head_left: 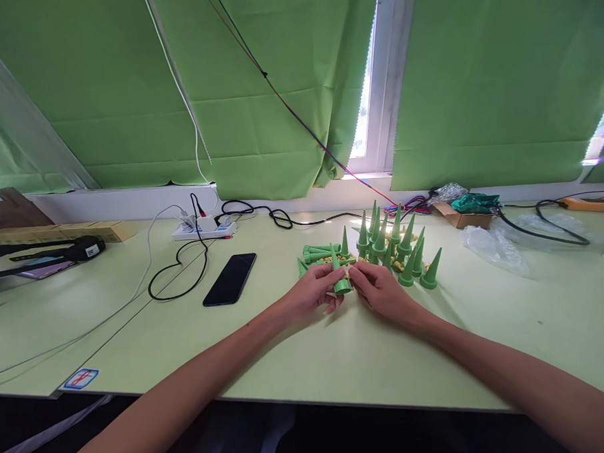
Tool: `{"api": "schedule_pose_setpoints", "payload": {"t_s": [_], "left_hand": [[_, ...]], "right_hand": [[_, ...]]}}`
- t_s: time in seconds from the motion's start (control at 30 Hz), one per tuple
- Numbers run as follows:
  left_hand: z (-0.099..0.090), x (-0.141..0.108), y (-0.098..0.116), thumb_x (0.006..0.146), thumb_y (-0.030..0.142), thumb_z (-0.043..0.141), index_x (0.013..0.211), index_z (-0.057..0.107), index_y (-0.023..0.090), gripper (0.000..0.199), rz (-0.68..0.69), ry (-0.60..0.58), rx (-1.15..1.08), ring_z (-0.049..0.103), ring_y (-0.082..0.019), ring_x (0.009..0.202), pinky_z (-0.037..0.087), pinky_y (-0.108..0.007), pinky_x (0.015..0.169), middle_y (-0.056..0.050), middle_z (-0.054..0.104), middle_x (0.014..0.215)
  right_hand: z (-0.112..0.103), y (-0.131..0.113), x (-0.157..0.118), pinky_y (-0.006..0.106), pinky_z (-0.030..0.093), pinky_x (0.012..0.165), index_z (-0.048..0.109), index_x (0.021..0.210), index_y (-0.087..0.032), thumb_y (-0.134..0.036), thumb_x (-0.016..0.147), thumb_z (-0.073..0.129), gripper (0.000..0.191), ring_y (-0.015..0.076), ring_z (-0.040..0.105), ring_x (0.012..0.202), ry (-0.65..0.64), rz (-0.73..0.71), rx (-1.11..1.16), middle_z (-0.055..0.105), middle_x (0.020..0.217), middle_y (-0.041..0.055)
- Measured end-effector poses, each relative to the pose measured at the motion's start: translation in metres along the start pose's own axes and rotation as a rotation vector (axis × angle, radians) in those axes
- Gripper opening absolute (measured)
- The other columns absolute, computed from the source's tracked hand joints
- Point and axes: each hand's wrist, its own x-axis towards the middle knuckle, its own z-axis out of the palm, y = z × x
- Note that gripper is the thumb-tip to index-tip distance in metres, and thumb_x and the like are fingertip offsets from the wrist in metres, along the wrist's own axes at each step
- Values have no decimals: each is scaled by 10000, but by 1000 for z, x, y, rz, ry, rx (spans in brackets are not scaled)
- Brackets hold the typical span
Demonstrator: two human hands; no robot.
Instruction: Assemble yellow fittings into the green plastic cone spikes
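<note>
My left hand [315, 290] is closed around a green plastic cone-shaped spike [341, 286], its point upward and its wide capped end low. Close beside it, my right hand [381, 288] has thumb and fingers pinched together at the spike's side. Something small and pale yellow shows at those fingertips, too small to name. Behind the right hand stand several more green spikes [431, 271], points up, with small yellow pieces [398, 265] among them. Further green spikes [319, 254] lie on their sides behind the left hand.
On the pale green table [288, 367] a black phone [230, 279] lies to the left. Beyond it are a power strip [227, 230] and loose black cable [178, 265]. At the right are clear plastic bags [493, 248] and a small cardboard box [464, 218].
</note>
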Motion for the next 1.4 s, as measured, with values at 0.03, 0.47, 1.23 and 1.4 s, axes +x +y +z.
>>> {"api": "schedule_pose_setpoints", "payload": {"t_s": [0.03, 0.47, 1.23, 1.4], "left_hand": [[0, 0, 0, 728, 501, 814, 805, 563, 146, 442, 6, -1, 6, 559, -90, 484, 353, -195, 360, 50, 452, 660], [-3, -5, 3, 860, 581, 635, 968, 643, 155, 440, 178, -62, 410, 479, -65, 473, 356, -212, 413, 21, 507, 723], [2, -10, -2, 922, 349, 592, 757, 542, 184, 239, 553, 33, 930, 466, -143, 715, 383, -253, 602, -41, 509, 909], [2, -8, -2, 903, 384, 625, 1057, 577, 213, 235, 466, 156, 827, 513, -95, 654, 433, -240, 589, -61, 538, 1128]], "right_hand": [[0, 0, 0, 255, 278, 473, 463, 714, -209, -459, 1020, 416, 398, 102, 348, 483, -5, 4, 3, 382, 557, -55], [1, 4, -1, 264, 267, 459, 407, 677, -222, -515, 1005, 419, 440, 111, 319, 477, -42, 46, 33, 358, 538, -51], [0, 8, 2, 259, 219, 414, 317, 596, -229, -503, 982, 414, 484, 92, 266, 421, -85, 123, 50, 289, 454, -64], [1, 6, 3, 260, 260, 415, 374, 628, -222, -571, 981, 428, 500, 98, 323, 437, 28, 99, 40, 339, 523, -49]]}}
